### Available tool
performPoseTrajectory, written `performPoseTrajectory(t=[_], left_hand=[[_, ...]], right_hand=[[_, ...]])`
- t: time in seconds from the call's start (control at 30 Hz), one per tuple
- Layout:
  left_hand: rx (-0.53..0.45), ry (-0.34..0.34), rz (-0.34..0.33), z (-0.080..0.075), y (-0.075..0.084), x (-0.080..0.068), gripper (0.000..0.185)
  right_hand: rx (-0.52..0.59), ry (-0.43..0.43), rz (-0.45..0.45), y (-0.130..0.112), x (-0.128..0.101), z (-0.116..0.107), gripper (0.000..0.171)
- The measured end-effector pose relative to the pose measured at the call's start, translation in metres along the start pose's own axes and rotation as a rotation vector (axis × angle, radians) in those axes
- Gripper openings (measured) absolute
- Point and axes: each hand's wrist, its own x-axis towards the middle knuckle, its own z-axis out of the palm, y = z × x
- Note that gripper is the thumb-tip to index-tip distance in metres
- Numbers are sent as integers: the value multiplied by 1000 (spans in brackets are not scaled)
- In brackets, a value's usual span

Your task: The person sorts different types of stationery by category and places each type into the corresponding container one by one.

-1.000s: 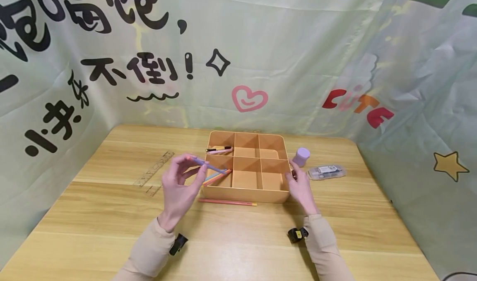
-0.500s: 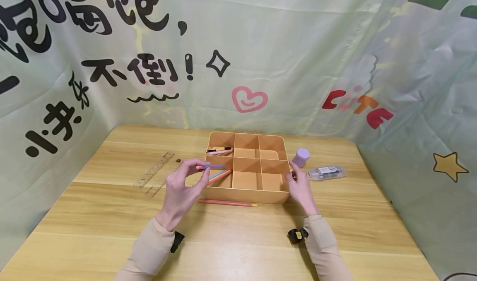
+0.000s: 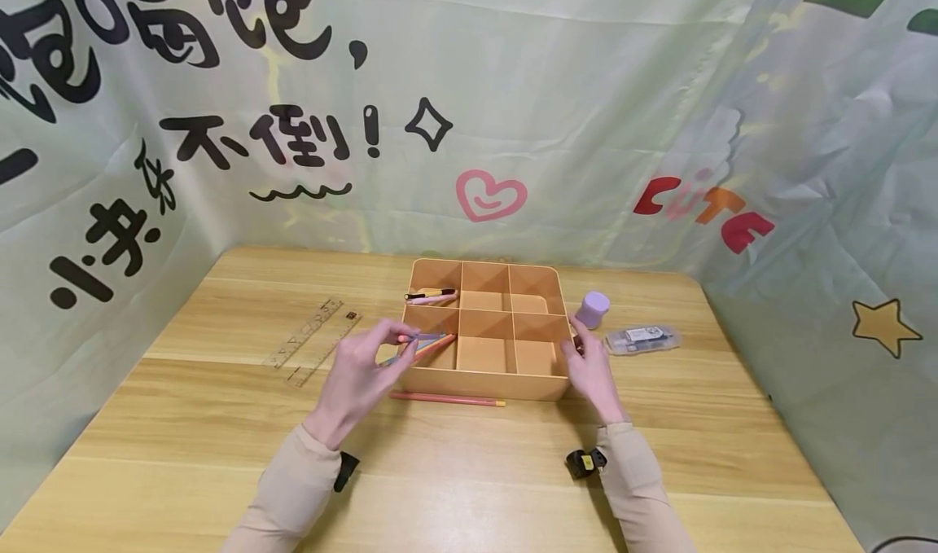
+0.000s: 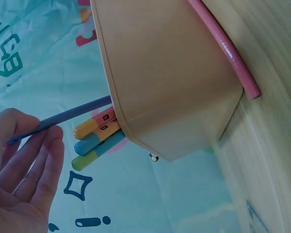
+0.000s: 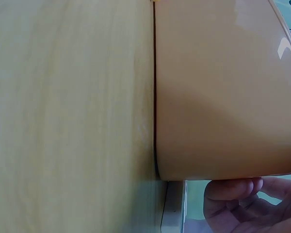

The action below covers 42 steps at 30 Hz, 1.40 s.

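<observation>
A tan box (image 3: 484,386) with several compartments stands on the table. My left hand (image 3: 359,370) pinches a slim purple marker pen (image 4: 75,112) between thumb and fingers, its far end over the box's front left compartment. Several coloured markers (image 4: 94,124) lean in that compartment, their orange, blue and green ends sticking out past the rim. At the box's right side, my right hand (image 3: 592,370) holds the wall near the front corner; in the right wrist view, its curled fingers (image 5: 228,189) touch the outside. A pink marker (image 3: 447,398) lies along the box's front.
Two clear rulers (image 3: 308,333) lie left of the box. Pens (image 3: 431,296) rest in its back left compartment. To the right are a purple cylinder (image 3: 593,309) and a clear case (image 3: 643,340). A printed cloth (image 3: 572,129) hangs behind the table.
My left hand has moved slightly right and lowered the purple marker from above the rim into the front left compartment. The right hand and the box have stayed in place.
</observation>
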Motion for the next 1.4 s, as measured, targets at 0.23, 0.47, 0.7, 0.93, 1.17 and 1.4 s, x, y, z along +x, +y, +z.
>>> performPoseTrajectory(t=[0.23, 0.47, 0.7, 0.93, 1.17, 1.4], left_hand=[[23, -99, -82, -1, 2, -1, 20], [57, -150, -114, 0, 1, -1, 20], [114, -166, -117, 3, 0, -4, 21], [99, -189, -131, 8, -1, -6, 23], [155, -236, -175, 11, -1, -8, 18], [172, -269, -195, 12, -2, -10, 16]], right_hand=[[-4, -2, 2, 0, 0, 0, 48], [1, -1, 0, -1, -1, 0, 48], [1, -1, -1, -2, -1, 0, 48], [4, -10, 9, -3, -2, -1, 48], [3, -7, 9, -2, -1, 0, 48], [3, 3, -1, -1, -1, 1, 47]])
